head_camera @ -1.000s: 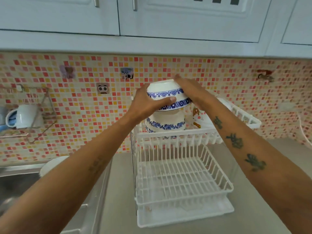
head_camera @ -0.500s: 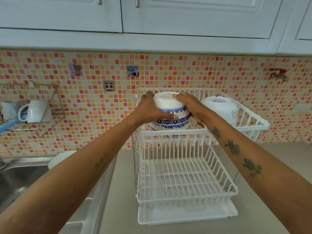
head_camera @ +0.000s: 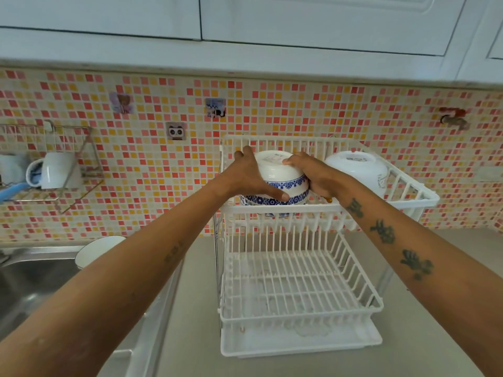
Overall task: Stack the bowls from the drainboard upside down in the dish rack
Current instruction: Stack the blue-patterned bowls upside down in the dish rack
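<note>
A white bowl with a blue pattern band [head_camera: 280, 175] sits upside down on another blue-patterned bowl [head_camera: 261, 200] in the left of the upper tier of the white dish rack [head_camera: 419, 198]. My left hand [head_camera: 245, 178] grips its left side, thumb across the front. My right hand [head_camera: 310, 172] holds its right side, fingers on the base. A plain white bowl [head_camera: 359, 167] lies upside down to the right in the same tier. Another white bowl [head_camera: 98, 250] rests on the drainboard by the sink, partly hidden behind my left forearm.
The rack's lower tier [head_camera: 296, 289] holds nothing and stands over a drip tray [head_camera: 299, 344]. A steel sink [head_camera: 30, 281] lies at the left. A wire wall shelf [head_camera: 54, 170] carries a white mug [head_camera: 54, 170]. Cabinets hang overhead; grey counter surrounds the rack.
Both hands lowered the blue-patterned bowl from above the rack down onto the bowl beneath it. The view shifted, bringing the plain white bowl into sight.
</note>
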`<act>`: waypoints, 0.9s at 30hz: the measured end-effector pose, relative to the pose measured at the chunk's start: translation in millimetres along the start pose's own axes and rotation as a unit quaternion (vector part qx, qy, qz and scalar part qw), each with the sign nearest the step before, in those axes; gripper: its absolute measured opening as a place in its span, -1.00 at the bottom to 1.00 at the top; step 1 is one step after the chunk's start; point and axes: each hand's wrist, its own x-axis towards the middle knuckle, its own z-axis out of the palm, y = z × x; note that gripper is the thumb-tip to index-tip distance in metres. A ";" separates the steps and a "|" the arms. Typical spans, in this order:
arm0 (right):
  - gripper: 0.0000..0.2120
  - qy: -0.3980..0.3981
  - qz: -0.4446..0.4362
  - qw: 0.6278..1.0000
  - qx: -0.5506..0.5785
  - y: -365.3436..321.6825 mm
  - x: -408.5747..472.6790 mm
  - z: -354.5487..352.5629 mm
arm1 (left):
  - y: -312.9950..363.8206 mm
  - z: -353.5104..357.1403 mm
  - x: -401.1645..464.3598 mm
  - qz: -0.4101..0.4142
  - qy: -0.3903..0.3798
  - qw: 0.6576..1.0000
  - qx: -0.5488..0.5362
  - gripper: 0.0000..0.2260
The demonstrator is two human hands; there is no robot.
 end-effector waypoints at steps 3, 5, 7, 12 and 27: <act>-0.87 -0.004 -0.002 1.000 0.002 -0.5 -3.3 0.4 | 0.3 0.3 -0.7 0.002 -0.005 1.000 0.005 0.12; -0.87 -0.005 0.000 1.000 -0.003 -1.1 -3.7 0.7 | 1.3 0.1 -2.1 0.001 -0.009 1.000 0.009 0.13; -0.86 -0.001 -0.001 1.000 -0.018 -1.6 -3.5 2.2 | 1.6 0.3 -3.5 0.005 -0.009 1.000 0.019 0.14; -0.58 0.063 -0.037 0.990 -0.123 2.9 4.7 -0.7 | -1.0 -4.5 -13.0 0.039 0.008 0.999 -0.004 0.23; -0.75 0.036 -0.343 0.924 -0.164 -102.2 4.5 192.7 | -151.2 -103.9 -71.4 -0.040 0.208 0.953 -0.217 -0.56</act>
